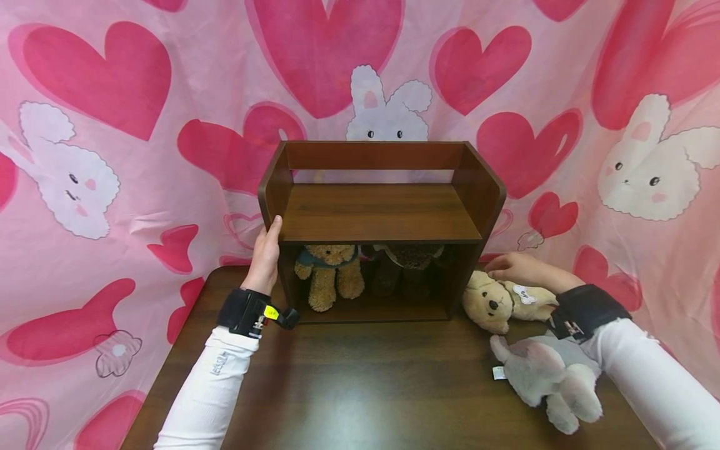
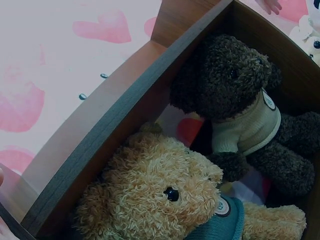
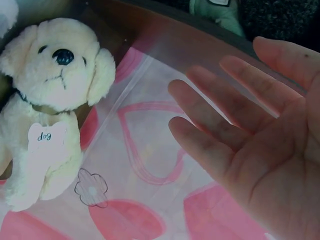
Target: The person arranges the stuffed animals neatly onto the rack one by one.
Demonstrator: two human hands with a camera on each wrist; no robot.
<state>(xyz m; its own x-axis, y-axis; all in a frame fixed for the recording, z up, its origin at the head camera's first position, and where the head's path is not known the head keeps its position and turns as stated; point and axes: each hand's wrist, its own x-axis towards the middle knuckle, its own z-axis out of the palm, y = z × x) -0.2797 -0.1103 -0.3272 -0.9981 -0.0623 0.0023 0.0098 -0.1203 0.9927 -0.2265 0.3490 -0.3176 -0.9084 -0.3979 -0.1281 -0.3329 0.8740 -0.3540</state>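
A brown wooden shelf point(image 1: 382, 215) stands on the table. My left hand point(image 1: 264, 259) touches its left side panel, thumb straight along the front edge; the other fingers are mostly hidden. Inside the lower compartment sit a tan teddy bear point(image 2: 150, 185) in a blue top and a dark brown bear point(image 2: 225, 75) in a pale sweater. By the shelf's right side, my right hand point(image 1: 514, 269) stretches out its fingers, palm bare in the right wrist view. Beside and below that hand lies a cream plush dog point(image 1: 486, 303) with a bone-shaped tag.
A grey plush toy point(image 1: 545, 369) with a white label lies at the table's right, near my right forearm. The dark wooden table point(image 1: 360, 387) extends in front of the shelf. Behind hangs a pink cloth point(image 1: 214, 81) printed with hearts and rabbits.
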